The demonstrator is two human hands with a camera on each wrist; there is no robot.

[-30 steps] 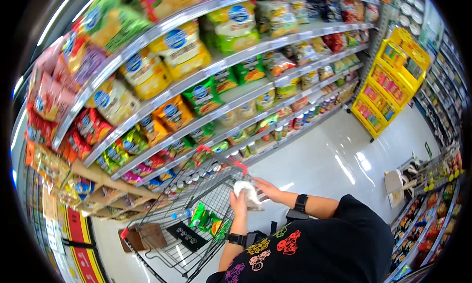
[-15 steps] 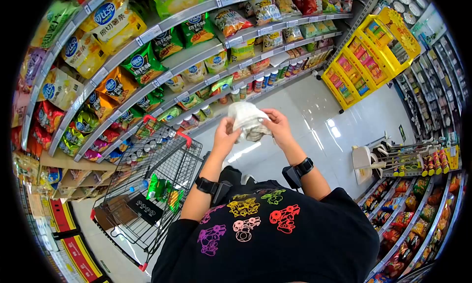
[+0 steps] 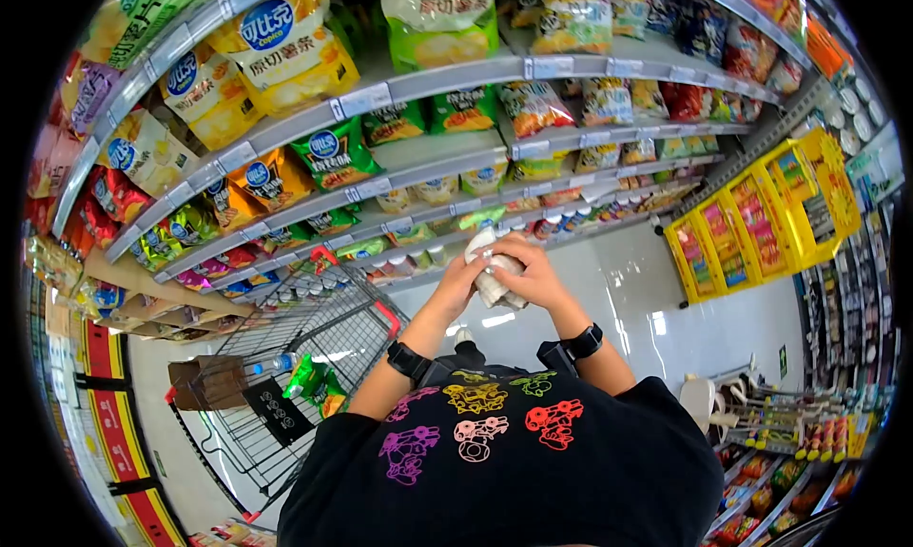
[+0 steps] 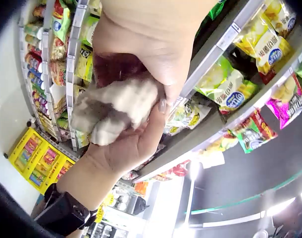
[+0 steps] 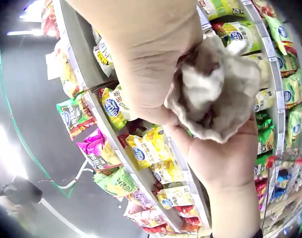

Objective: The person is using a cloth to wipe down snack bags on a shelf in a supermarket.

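A crumpled white cloth (image 3: 496, 293) is gathered between both hands in front of the dark shirt. My left hand (image 3: 458, 281) grips it from the left, with fingers bent against the fabric. From the other side, my right hand (image 3: 535, 275) holds the cloth, fingers curled over its top. In the left wrist view the bunched cloth (image 4: 124, 106) fills the space between the two palms, with folds bulging out. The right wrist view shows the cloth (image 5: 227, 99) hollowed, with a loose, wavy edge. Parts of the fingers are hidden behind it.
A wire shopping cart (image 3: 366, 309) stands at left, holding a green snack bag (image 3: 306, 376), a black flat package (image 3: 276, 409) and a brown box (image 3: 204, 383). Snack shelves (image 3: 433, 181) run ahead. A yellow display rack (image 3: 751, 233) stands right.
Both hands first lifted the cloth forward and spread it, then drew closer together, bunching it smaller. The head view swung left, then tilted up toward the shelves.
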